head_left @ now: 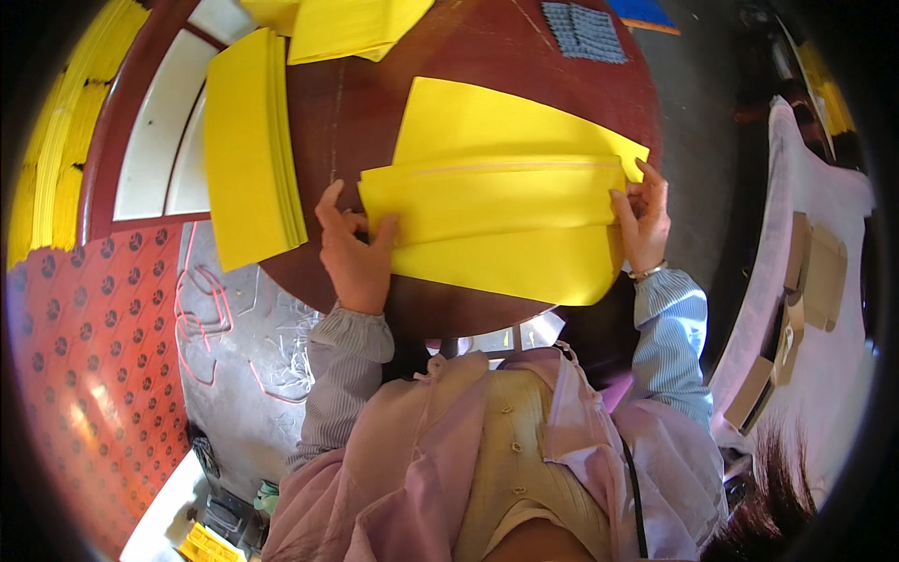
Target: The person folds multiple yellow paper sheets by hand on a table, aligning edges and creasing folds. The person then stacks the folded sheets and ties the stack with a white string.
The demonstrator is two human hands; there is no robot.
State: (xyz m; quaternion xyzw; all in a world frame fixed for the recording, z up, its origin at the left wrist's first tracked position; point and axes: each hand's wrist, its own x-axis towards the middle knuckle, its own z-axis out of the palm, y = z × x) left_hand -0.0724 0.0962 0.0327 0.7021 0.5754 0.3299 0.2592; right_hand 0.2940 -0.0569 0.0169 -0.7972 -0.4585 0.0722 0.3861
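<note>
- While the yellow sheet lies on the round table, its near part is already folded over; judging by the creases, more folding is left.
- The left hand pinches its left edge, the right hand its right edge.
- A yellow stack waits left of the sheet.

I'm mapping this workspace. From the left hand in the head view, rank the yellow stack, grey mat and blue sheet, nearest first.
From the left hand:
1. Yellow stack, just to its left.
2. Grey mat, far side of the table, right.
3. Blue sheet, beyond the mat, top right.
</note>
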